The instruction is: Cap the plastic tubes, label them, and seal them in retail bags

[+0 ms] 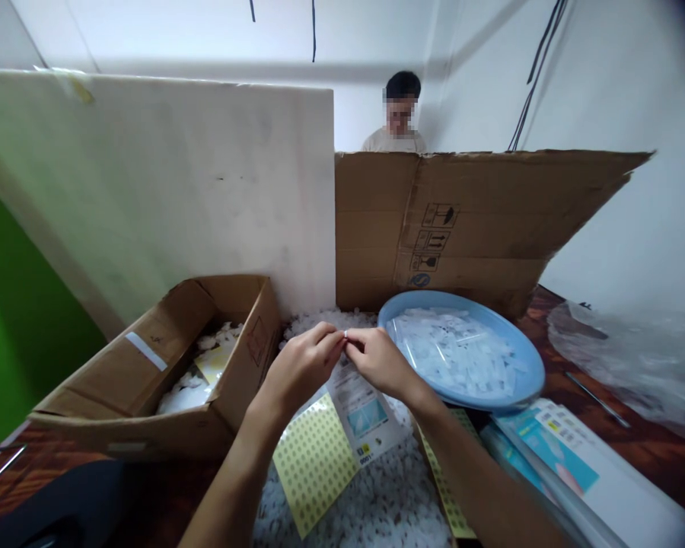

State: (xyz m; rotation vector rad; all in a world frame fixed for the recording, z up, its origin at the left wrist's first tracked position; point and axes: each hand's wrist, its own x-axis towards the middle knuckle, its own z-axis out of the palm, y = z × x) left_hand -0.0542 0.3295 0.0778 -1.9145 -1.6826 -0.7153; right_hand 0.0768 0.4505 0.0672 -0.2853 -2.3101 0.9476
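Observation:
My left hand [311, 354] and my right hand [381, 358] meet fingertip to fingertip above a heap of small white pieces [371, 502]. Pinched between them is a tiny white piece [345, 334], too small to name. Below my hands lies a yellow sheet of round stickers [317, 460], overlapping a printed packaging sheet [371, 426] with a blue picture on it. Both rest on the heap. To the right of my right hand stands a blue basin [533, 373] holding many clear, flat plastic packets [462, 350].
An open cardboard box [119, 384] with white scraps stands left. Printed cards [594, 464] and a metal rod [597, 399] lie right, near crumpled clear plastic [633, 358]. A white panel [205, 190] and a cardboard sheet [491, 221] rise behind; a person [396, 141] is beyond.

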